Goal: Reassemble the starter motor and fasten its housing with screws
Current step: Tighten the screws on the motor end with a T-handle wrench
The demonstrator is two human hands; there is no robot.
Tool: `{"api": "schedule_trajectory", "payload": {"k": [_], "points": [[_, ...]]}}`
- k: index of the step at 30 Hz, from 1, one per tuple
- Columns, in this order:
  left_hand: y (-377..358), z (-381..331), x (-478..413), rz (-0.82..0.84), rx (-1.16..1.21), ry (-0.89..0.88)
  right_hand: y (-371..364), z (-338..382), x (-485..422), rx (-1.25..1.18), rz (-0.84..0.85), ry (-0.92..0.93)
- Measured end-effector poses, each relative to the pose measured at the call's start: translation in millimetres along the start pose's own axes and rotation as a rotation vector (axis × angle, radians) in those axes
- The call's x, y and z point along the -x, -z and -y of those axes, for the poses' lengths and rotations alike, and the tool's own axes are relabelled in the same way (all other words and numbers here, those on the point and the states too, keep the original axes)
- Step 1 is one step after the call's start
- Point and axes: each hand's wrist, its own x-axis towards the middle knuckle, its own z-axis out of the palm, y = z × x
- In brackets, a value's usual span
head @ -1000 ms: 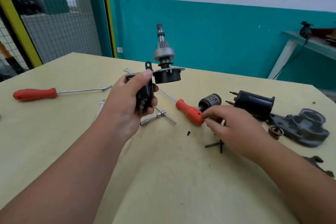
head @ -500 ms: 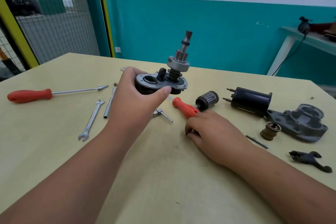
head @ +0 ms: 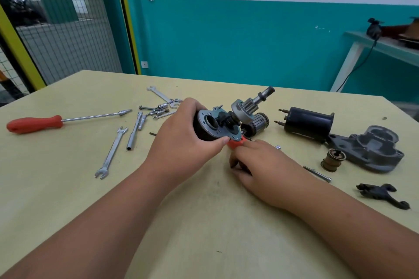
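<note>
My left hand point(head: 181, 140) grips the starter motor sub-assembly point(head: 213, 127), a black body with a grey plate. Its pinion shaft point(head: 254, 103) leans up and to the right. My right hand point(head: 256, 163) rests on the table just below it, fingertips curled together on a small dark screw point(head: 231, 166), mostly hidden. Between my hands shows part of a red screwdriver handle point(head: 235, 144). Behind the assembly lies the armature point(head: 259, 121). To the right are the black solenoid point(head: 306, 122) and the grey nose housing point(head: 371, 152).
Right of my hand lie a brass spring plunger point(head: 333, 161), a long bolt point(head: 317, 173) and a black fork lever point(head: 383, 195). On the left are a second red screwdriver point(head: 34, 123), a spanner point(head: 112, 152), a socket extension point(head: 133, 132) and several small sockets point(head: 161, 108).
My left hand lowered and tilted the sub-assembly, so the shaft now leans right. My right hand moved from the black pieces to the small screw and has stayed there, fingers closing.
</note>
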Motion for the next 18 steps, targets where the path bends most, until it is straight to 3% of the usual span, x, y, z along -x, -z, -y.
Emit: {"api": "schedule_trajectory", "payload": {"k": [18], "points": [[-1.8,8.8,-4.5,-0.067,0.0,0.083,0.0,2.4,-7.7,0.045,0.019,-0.069]]}}
